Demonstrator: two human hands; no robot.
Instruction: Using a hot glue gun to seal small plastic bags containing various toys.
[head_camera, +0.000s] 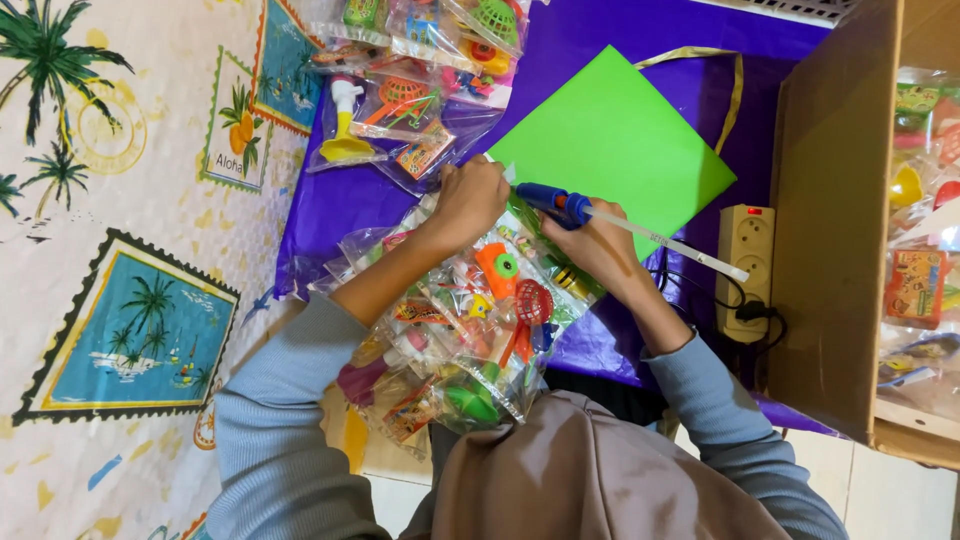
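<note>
A patterned cloth (130, 250) with palm trees covers the left part of the frame. A purple sheet (610, 40) lies over the upper middle, and a brown cardboard box (830, 220) stands at the right edge with packed toys inside. On the purple sheet, near the centre, lies a green paper sheet (620, 140). In the lower middle is a row of clear toy bags (470, 330), and another pile of toy bags (420, 70) sits at the upper middle. A white power strip (745, 270) lies between the green sheet and the box. The right hand (600, 245) is closed around a blue glue gun (560, 205), just above the centre. The left hand (470, 200) presses with closed fingers on the top edge of the clear bags, just beside the gun tip.
</note>
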